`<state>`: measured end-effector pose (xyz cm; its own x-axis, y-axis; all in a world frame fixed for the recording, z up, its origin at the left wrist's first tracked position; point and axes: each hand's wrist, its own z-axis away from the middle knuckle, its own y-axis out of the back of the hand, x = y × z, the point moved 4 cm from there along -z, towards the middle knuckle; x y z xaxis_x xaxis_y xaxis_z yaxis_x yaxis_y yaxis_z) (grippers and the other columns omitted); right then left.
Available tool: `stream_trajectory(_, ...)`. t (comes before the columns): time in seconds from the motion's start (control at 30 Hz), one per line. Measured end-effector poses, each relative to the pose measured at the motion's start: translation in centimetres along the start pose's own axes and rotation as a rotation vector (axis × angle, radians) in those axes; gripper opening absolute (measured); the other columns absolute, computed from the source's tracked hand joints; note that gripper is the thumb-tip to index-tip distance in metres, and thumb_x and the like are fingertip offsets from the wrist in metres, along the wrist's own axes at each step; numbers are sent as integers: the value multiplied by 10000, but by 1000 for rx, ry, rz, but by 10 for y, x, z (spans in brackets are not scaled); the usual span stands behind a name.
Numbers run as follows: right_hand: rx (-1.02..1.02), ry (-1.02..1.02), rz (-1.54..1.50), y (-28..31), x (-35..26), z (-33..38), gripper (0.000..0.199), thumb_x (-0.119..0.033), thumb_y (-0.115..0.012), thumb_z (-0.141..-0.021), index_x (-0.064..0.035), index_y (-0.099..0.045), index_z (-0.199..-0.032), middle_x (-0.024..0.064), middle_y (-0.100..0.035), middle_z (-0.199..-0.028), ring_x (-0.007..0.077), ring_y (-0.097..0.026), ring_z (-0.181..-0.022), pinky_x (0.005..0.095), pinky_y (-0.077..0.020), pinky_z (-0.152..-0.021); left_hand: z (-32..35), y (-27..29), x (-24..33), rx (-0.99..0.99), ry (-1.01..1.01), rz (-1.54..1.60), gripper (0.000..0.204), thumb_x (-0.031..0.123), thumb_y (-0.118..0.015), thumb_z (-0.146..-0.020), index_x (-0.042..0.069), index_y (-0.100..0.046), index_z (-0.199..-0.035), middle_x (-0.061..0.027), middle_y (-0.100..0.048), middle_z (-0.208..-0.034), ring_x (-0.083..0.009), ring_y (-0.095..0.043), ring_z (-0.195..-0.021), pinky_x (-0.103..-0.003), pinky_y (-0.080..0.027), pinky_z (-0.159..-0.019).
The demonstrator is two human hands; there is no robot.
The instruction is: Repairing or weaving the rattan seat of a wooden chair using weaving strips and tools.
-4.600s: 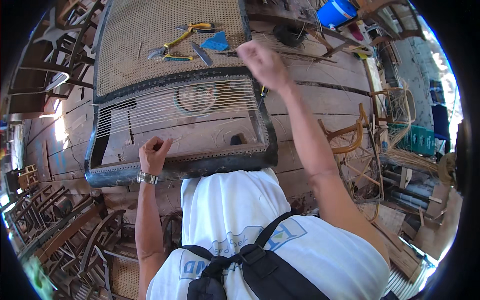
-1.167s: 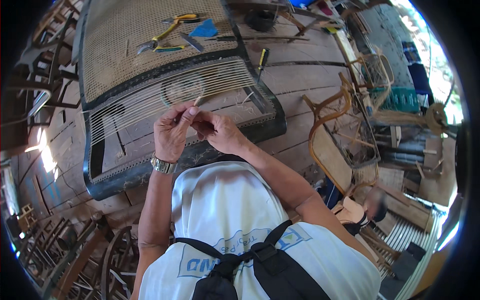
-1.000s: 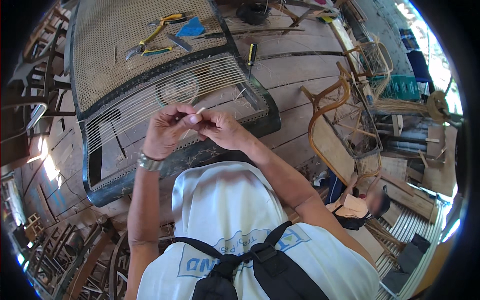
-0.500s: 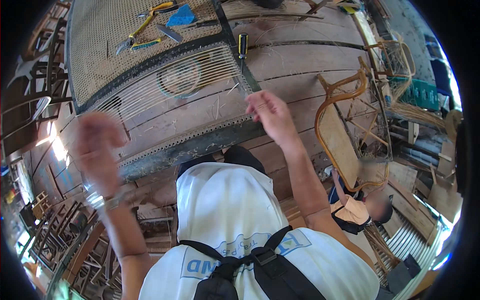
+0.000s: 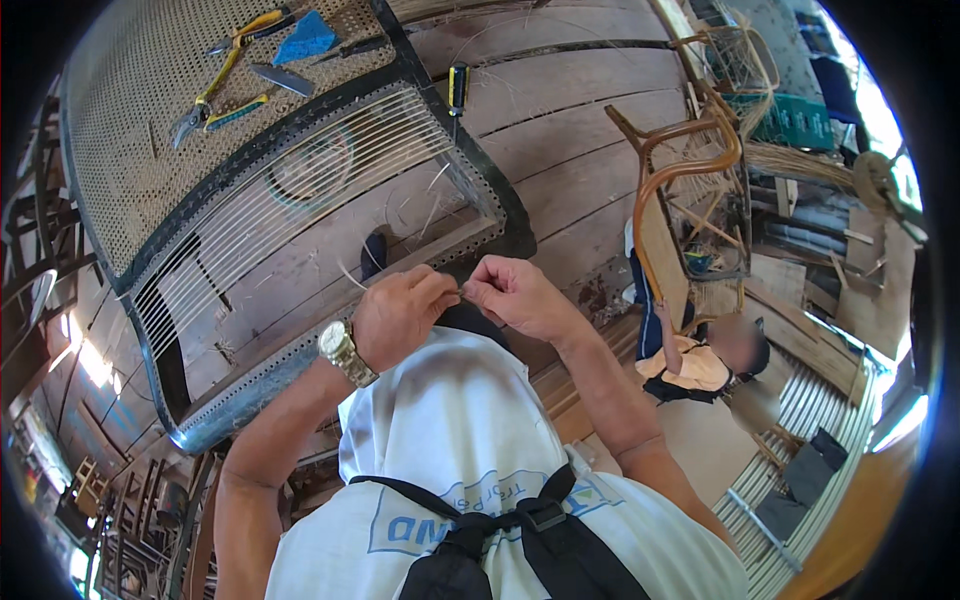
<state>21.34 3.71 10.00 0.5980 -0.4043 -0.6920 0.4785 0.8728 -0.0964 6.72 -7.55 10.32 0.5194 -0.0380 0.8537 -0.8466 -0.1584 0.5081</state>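
My left hand and my right hand meet over the front rail of a dark wooden frame. Both are closed in a pinch, fingertips almost touching. A thin pale cane strand curls out beside my left hand; what lies between the fingertips is very small, seemingly part of that strand. Rows of parallel cane strands cross the frame's opening, and small holes line its edges. A screwdriver with a yellow and black handle stands at the frame's right side rail.
On the woven cane panel lie yellow-handled pliers, a knife blade and a blue scrap. A brown cane chair stands at the right, near another person. Stacked chairs crowd the lower left.
My left hand has swung in from the left to meet my right hand, which has come down toward me from the frame's right rail. The view has shifted, and the person at right has moved.
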Motion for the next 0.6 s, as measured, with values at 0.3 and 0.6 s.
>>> stream_trajectory(0.3,589,430,839,12,-37,-34,158,-187,-687,-907,-40,-634,-877,158,-659,-773,359,-650,-712,425,-507,-636,-2,1,-84,-384,713,733,133,134,-610,-955,29,-631,-1034,-7,-633,-811,-81,-582,-682,-242,-491,-606)
stream_trajectory(0.6,954,267,640,83,-2,-96,498,-442,-516,-991,-5,-563,-1225,226,-693,-945,383,-670,-924,468,-506,-837,-54,-56,-200,-313,868,911,222,167,-679,-934,22,-656,-1101,10,-631,-814,-84,-548,-659,-240,-470,-588)
